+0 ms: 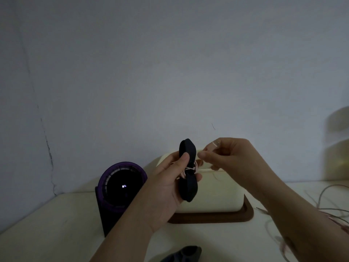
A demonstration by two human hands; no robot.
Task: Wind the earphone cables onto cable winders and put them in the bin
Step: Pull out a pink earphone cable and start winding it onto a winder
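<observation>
My left hand (166,184) grips a black bow-shaped cable winder (188,186) upright in front of me, thumb on its upper lobe. Pink earphone cable (188,168) is wrapped around the winder's narrow waist. My right hand (224,156) pinches the thin pink cable just to the right of the winder, at about the same height. Behind both hands stands the cream bin (217,193). More loose pink cable (332,210) lies on the table at the right edge.
The bin sits on a dark wooden tray (236,216). A purple and black round fan (120,186) stands left of the bin. Another dark winder (185,254) lies at the bottom edge. A wall rises close behind the table.
</observation>
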